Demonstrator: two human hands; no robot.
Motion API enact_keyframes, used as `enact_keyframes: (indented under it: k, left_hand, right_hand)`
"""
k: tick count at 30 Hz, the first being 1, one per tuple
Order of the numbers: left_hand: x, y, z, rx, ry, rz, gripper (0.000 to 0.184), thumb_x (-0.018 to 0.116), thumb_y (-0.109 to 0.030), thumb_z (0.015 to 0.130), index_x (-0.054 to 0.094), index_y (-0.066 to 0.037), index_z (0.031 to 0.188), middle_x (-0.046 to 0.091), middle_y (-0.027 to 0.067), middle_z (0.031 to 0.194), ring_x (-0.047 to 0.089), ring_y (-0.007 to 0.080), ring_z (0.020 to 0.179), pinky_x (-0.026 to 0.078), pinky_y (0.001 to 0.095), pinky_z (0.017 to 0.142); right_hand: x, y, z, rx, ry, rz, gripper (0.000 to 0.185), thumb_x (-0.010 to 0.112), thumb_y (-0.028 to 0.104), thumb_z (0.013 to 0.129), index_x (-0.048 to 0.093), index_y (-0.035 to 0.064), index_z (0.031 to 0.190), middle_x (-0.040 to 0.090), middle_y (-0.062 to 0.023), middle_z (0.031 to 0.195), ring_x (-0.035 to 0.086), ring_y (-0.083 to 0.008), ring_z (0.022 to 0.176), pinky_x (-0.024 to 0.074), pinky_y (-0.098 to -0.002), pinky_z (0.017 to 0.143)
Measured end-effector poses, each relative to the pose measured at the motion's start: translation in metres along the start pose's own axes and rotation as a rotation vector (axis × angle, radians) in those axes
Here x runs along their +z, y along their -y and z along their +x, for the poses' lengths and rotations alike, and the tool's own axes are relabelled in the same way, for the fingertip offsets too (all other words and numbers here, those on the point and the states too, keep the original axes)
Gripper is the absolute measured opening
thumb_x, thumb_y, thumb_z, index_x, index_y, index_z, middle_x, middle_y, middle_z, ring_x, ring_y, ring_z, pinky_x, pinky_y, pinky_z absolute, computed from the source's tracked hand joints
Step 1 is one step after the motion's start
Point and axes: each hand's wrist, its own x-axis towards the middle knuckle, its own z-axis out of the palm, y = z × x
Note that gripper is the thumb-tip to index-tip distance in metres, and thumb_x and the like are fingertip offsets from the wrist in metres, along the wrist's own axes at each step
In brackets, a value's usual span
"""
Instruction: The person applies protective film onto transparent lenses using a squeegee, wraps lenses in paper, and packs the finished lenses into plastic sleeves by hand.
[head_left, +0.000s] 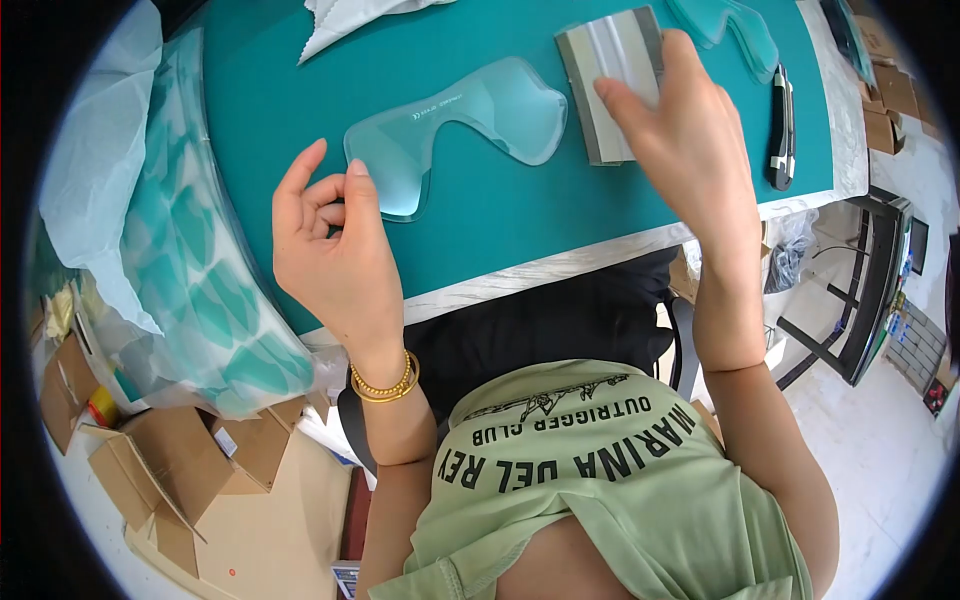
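Well, the green-topped counter (pixel 500 225) is largest, carrying the clear lens (pixel 462 102). Left of that lens lies a plastic sheet of teal shapes (pixel 205 235). At the lens's left end, the left hand (pixel 335 245) has its index lifted, its other fingers curled and its thumb over the edge; I cannot tell whether it pinches. Just right of the lens, the right hand's (pixel 690 135) fingers grip a grey block (pixel 588 75); well right lies a cutter (pixel 783 130).
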Motion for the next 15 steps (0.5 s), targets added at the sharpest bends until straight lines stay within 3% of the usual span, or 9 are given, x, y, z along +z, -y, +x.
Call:
enact_keyframes:
  k: [2, 3, 7, 9, 15]
  left_hand:
    - [0.000, -0.001, 0.000, 0.003, 0.005, 0.002, 0.027, 0.065, -0.004, 0.085, 0.060, 0.001, 0.112, 0.062, 0.0035, 0.073, 0.047, 0.0033, 0.055, 0.036, 0.0182, 0.050]
    - [0.000, -0.002, 0.000, 0.003, 0.004, 0.012, 0.027, 0.065, -0.004, 0.085, 0.060, 0.001, 0.112, 0.062, 0.0037, 0.073, 0.047, 0.0033, 0.055, 0.036, 0.0183, 0.050]
    - [-0.003, -0.001, 0.000, -0.014, 0.032, -0.001, 0.028, 0.066, -0.004, 0.085, 0.060, 0.001, 0.112, 0.063, 0.0036, 0.074, 0.048, 0.0036, 0.055, 0.036, 0.0184, 0.050]
    - [-0.003, -0.004, 0.002, 0.010, 0.048, -0.008, 0.028, 0.066, -0.004, 0.085, 0.060, 0.001, 0.112, 0.063, 0.0036, 0.075, 0.048, 0.0036, 0.056, 0.036, 0.0182, 0.050]
    - [0.003, -0.028, -0.001, 0.125, 0.051, -0.046, 0.029, 0.065, -0.001, 0.085, 0.059, 0.001, 0.114, 0.064, 0.0041, 0.078, 0.049, 0.0037, 0.060, 0.037, 0.0167, 0.052]
  right_hand:
    - [-0.007, -0.006, -0.002, 0.073, 0.002, -0.031, 0.038, 0.067, 0.024, 0.085, 0.048, -0.0069, 0.094, 0.057, -0.0203, 0.067, 0.059, -0.0285, 0.060, 0.0459, -0.0373, 0.057]
    - [-0.008, -0.012, -0.001, 0.104, 0.002, 0.090, 0.038, 0.066, 0.025, 0.087, 0.049, -0.0068, 0.099, 0.058, -0.0171, 0.071, 0.059, -0.0198, 0.064, 0.0459, -0.0335, 0.057]
    - [-0.001, -0.014, -0.003, 0.043, 0.075, 0.459, 0.039, 0.065, 0.024, 0.088, 0.051, -0.0065, 0.106, 0.058, -0.0142, 0.077, 0.054, -0.0142, 0.070, 0.0445, -0.0285, 0.061]
    - [0.001, 0.004, 0.000, -0.016, 0.115, 0.343, 0.034, 0.060, 0.020, 0.087, 0.048, -0.0099, 0.097, 0.058, -0.0277, 0.072, 0.061, -0.0402, 0.070, 0.0454, -0.0443, 0.061]
    - [0.009, 0.007, 0.008, 0.030, 0.164, 0.298, 0.036, 0.062, 0.022, 0.084, 0.050, -0.0118, 0.092, 0.059, -0.0294, 0.074, 0.061, -0.0426, 0.071, 0.0463, -0.0452, 0.064]
